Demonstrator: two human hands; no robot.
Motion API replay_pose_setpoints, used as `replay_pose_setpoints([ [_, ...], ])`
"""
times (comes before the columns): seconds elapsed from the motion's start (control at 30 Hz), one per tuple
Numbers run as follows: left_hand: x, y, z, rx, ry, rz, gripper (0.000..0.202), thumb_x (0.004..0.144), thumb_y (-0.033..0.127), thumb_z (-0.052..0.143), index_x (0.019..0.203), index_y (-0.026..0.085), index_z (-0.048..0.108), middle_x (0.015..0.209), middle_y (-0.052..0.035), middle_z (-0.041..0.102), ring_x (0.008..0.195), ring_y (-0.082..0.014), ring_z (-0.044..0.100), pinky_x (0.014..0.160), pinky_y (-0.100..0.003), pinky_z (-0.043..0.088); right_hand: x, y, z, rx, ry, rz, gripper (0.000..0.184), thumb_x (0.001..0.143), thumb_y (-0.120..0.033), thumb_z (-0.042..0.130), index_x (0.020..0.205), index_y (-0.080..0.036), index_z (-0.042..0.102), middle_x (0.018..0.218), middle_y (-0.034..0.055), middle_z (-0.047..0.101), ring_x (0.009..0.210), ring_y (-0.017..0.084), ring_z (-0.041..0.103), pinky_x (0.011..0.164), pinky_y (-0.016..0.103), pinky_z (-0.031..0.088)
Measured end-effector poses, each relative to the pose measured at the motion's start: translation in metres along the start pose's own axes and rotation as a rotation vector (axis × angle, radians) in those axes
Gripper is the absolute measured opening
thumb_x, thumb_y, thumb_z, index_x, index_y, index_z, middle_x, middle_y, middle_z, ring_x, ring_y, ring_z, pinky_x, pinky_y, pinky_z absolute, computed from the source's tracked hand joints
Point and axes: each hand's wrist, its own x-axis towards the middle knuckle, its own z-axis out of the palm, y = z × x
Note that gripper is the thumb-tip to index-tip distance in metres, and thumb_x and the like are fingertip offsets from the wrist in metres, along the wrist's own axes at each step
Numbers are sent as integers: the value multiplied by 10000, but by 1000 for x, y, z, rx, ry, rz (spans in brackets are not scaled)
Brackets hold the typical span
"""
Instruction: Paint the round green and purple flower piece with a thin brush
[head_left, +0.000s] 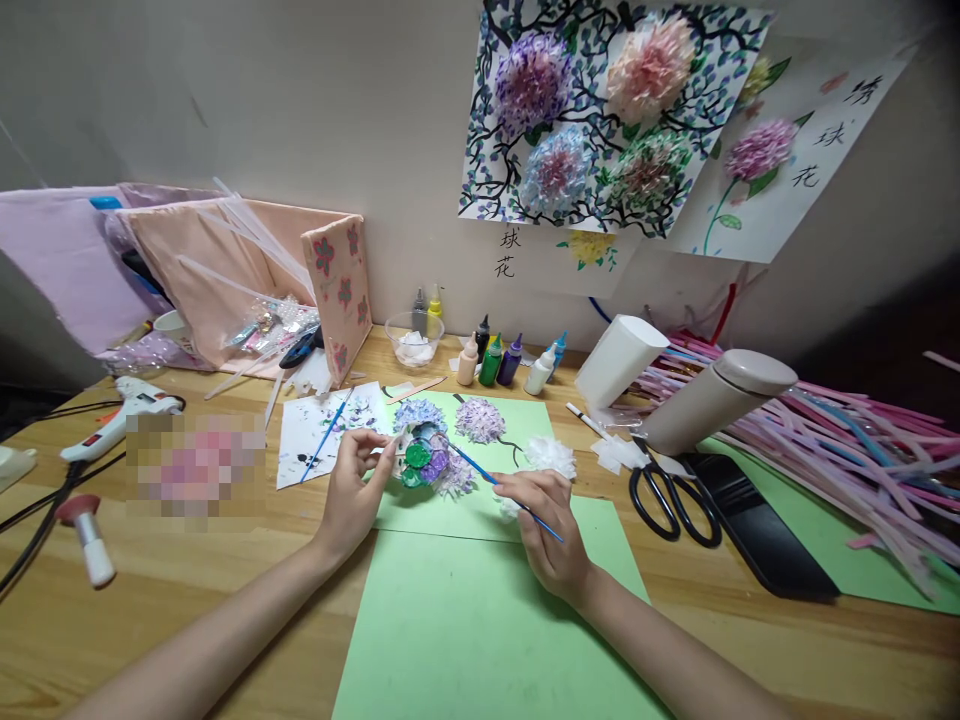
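Held by its edge, a small paint palette [415,456] with green and purple paint in its wells is pinched in my left hand [354,490]. My right hand [551,530] grips a thin blue paintbrush [475,466], its tip at the palette's right side. Below and around the palette is green paper [502,412] bearing fluffy flowers: a blue one [420,412] behind, a pinkish-purple one [481,420] farther right, and a pale purple one [459,482] partly covered by the palette. Beyond my right fingers sits a white flower [551,456].
Paint bottles [491,360] and a clear bowl [414,340] stand behind. Black scissors [675,505], a phone [757,525] and a tumbler [720,400] lie right. Paint-spotted paper [300,425] with another brush [328,435] and a glue gun [124,420] are left.
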Motion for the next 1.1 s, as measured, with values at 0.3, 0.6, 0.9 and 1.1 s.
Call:
replay_pose_setpoints([
  [0.3, 0, 2, 1, -13, -2, -11, 245, 781, 370, 603, 899, 209, 462, 896, -14, 525, 805, -133, 576, 655, -229, 475, 3, -3, -1, 3, -51, -6, 313, 884, -139, 361, 1140, -273, 481, 1089, 18, 665, 965, 188, 568, 847, 372, 321],
  [0.6, -1, 1, 1, 3, -4, 20, 206, 801, 349, 584, 897, 211, 465, 885, -7, 521, 796, -125, 572, 653, -222, 474, -3, 1, -1, 40, 74, -17, 297, 894, -152, 341, 1123, -258, 499, 1059, 38, 662, 951, 205, 559, 826, 393, 342],
  [0.9, -3, 0, -1, 28, -31, 33, 181, 814, 322, 575, 911, 209, 472, 896, -12, 524, 802, -127, 568, 679, -236, 470, -1, -1, -1, 35, 57, -17, 290, 900, -147, 344, 1121, -247, 503, 1058, 42, 662, 949, 200, 550, 822, 385, 350],
  [1.1, -4, 0, -2, 48, -49, 34, 166, 830, 325, 557, 917, 215, 466, 897, -5, 520, 793, -121, 563, 676, -234, 476, 1, -1, -1, 27, 24, -65, 291, 886, -124, 354, 1116, -225, 502, 1049, 40, 663, 943, 190, 550, 828, 370, 327],
])
